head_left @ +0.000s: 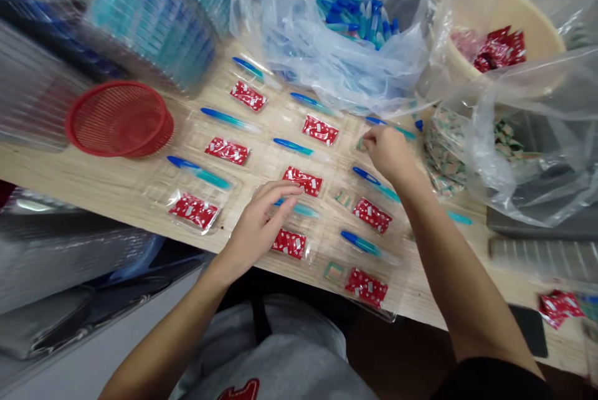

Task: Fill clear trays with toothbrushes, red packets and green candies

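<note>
Rows of clear plastic trays [219,216] lie on the wooden table, several with a blue-and-teal pen [199,172] and a red patterned packet [194,210]. My left hand [255,222] hovers over a tray in the front middle, fingers loosely stretched and nothing seen in them. It partly covers a red packet [289,243] and a pen. Farther back on the right, my right hand [385,147] pinches a small green-and-beige packet [360,144] at its fingertips, just below a pen [390,128]. Two similar small packets [333,271] lie in the nearer right trays.
At the back, a plastic bag [280,32] holds many pens. To its right stand a cream tub [537,20] with red packets and a clear bag [443,157] of small packets. A red basket [121,119] and stacked trays [149,20] occupy the left. A dark phone-like slab [530,330] lies front right.
</note>
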Demonstrator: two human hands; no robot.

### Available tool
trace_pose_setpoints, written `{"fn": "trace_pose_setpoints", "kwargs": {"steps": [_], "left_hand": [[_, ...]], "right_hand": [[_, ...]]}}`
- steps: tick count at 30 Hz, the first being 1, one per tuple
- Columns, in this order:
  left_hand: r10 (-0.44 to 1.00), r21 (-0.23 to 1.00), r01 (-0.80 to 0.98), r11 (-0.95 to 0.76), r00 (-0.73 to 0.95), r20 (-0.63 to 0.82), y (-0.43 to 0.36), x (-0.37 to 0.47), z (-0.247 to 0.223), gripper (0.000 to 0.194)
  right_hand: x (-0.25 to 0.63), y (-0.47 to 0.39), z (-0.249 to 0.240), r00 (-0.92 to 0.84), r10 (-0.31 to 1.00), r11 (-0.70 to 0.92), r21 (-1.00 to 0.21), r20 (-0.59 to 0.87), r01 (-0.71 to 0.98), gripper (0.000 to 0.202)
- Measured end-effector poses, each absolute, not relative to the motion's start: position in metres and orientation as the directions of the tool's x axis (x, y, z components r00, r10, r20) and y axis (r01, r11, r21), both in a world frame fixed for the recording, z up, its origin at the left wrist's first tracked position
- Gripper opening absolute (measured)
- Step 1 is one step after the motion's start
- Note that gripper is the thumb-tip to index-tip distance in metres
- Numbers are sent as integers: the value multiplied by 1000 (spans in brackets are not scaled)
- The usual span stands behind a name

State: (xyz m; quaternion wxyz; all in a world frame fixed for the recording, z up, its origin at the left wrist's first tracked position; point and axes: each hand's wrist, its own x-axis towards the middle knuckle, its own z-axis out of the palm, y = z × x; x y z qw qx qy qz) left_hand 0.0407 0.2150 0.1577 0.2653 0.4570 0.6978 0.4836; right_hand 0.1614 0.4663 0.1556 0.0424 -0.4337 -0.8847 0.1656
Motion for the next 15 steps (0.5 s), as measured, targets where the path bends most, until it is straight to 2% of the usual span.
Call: {"fn": "trace_pose_setpoints", "kwargs": {"steps": [5,8,12,15], "left_hand": [[875,909,386,157,-482,54,212,37,153,20],[867,911,371,181,-497,30,210,36,151,21],[881,910,377,175,-473,27,209,38,153,22],[897,904,403,142,-439,55,216,41,162,22]], "right_hand": [[169,463,145,-570,822,529,-388,11,755,17],[167,461,144,-593,805,566,-323,19,759,23],[160,450,146,-619,783,600,-186,-60,778,31],[162,439,159,-600,798,582,-183,-57,792,29]]}}
